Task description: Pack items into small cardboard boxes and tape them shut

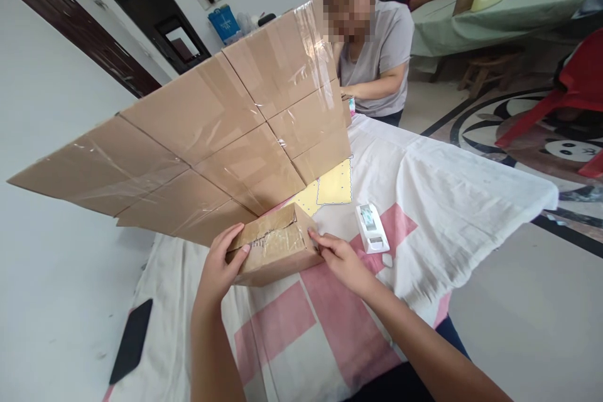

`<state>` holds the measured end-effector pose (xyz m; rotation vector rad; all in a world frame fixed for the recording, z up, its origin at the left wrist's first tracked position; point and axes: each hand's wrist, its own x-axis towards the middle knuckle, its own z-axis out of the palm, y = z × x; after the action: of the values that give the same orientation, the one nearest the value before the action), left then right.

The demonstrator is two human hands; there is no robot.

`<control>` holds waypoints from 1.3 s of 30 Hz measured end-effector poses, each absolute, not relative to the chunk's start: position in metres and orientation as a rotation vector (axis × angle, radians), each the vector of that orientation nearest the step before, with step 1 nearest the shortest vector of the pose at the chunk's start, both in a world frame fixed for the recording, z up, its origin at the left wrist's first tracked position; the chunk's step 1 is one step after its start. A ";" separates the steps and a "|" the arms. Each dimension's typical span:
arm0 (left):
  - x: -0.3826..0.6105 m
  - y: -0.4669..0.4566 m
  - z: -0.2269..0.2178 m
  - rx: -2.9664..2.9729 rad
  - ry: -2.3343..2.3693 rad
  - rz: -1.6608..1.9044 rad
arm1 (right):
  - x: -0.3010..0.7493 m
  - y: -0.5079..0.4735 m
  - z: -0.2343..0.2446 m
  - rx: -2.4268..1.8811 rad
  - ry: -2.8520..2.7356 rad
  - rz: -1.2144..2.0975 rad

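Observation:
A small brown cardboard box (273,245), closed and taped, with dark scribbled marks on top, is on the cloth-covered table in front of me. My left hand (226,260) grips its left end, thumb on the top face and fingers over the far edge. At the right end, my right hand (336,254) has its fingers bent against the side near the corner; whether they pinch a flap or tape there is too small to tell. To the right lies a white tape dispenser (373,228), apart from both hands, with a small white scrap (387,260) beside it.
A large taped cardboard screen (226,132) stands behind the box. Yellow patterned sheets (334,182) lie at its foot. A black phone-like slab (132,340) rests at the table's left. Across the table sits a person in a grey shirt (389,44); another table (532,16) stands behind.

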<state>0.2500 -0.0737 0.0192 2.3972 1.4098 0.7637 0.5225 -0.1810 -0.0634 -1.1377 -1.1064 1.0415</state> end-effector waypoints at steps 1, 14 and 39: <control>0.250 -0.073 0.019 2.401 1.407 0.765 | 0.522 -0.181 -0.065 -1.133 -1.112 1.038; 0.247 -0.071 0.017 2.351 1.383 0.804 | 0.518 -0.178 -0.073 -1.174 -1.097 0.931; 0.245 -0.062 0.024 2.262 1.181 0.903 | 0.518 -0.178 -0.069 -1.135 -1.039 0.768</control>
<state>0.2454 -0.0619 0.0240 2.2618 1.1809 0.9029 0.5182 -0.1781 -0.0695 -1.1351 -1.0394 0.7681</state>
